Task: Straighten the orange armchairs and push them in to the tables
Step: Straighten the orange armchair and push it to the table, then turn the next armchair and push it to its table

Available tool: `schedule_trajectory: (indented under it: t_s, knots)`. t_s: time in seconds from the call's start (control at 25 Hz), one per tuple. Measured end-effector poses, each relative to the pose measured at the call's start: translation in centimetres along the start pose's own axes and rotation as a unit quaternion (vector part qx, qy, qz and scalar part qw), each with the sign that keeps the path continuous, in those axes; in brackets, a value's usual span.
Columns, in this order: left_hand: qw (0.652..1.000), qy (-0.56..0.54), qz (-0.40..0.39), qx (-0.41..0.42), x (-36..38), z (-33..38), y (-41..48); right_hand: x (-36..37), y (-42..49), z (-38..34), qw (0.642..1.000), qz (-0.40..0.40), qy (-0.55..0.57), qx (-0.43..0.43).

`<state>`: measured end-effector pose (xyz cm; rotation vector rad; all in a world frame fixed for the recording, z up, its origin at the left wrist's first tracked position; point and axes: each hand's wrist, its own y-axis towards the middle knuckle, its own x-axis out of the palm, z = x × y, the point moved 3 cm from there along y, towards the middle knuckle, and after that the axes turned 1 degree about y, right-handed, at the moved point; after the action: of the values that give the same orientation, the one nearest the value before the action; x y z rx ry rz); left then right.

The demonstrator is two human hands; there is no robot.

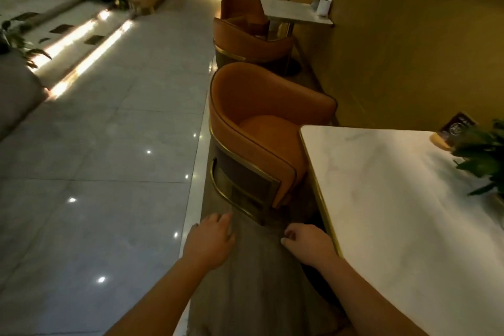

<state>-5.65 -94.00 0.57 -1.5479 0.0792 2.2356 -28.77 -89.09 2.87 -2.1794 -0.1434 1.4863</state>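
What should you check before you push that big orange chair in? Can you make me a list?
1. Hands free: left hand and right hand hold nothing. Ok.
2. Hands on the nearest armchair: neither touches it. Not ok.
3. Seat: nothing lies on it. Ok.
4. Chair square to the marble table: cannot tell.
5. Carpet up to the chair: nothing in the way. Ok.
6. Plant on the table sits far from the chair's side. Ok.

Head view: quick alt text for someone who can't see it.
The left hand and right hand, both empty, hover short of the nearest orange armchair, which stands at the end of a white marble table. Two more orange armchairs stand beyond, at a second table.
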Motion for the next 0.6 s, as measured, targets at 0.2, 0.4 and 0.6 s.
schedule_trajectory:
  t_s: [0.2, 0.4, 0.6]
  knots:
    - [1.0, 0.005, -0.025, -0.008, -5.0, -6.6, 7.9, -2.1, 8.3, -8.0, 1.0, -0.019, 0.022, 0.003]
    - [0.999, 0.015, -0.022, -0.021, -9.1, -13.3, 19.0, -5.1, 21.9, -14.8, 0.998, -0.019, 0.051, -0.038]
    - [0.997, 0.046, -0.037, -0.055, -14.3, -18.7, 30.7, -10.1, 35.9, -20.9, 0.993, 0.007, 0.089, -0.071]
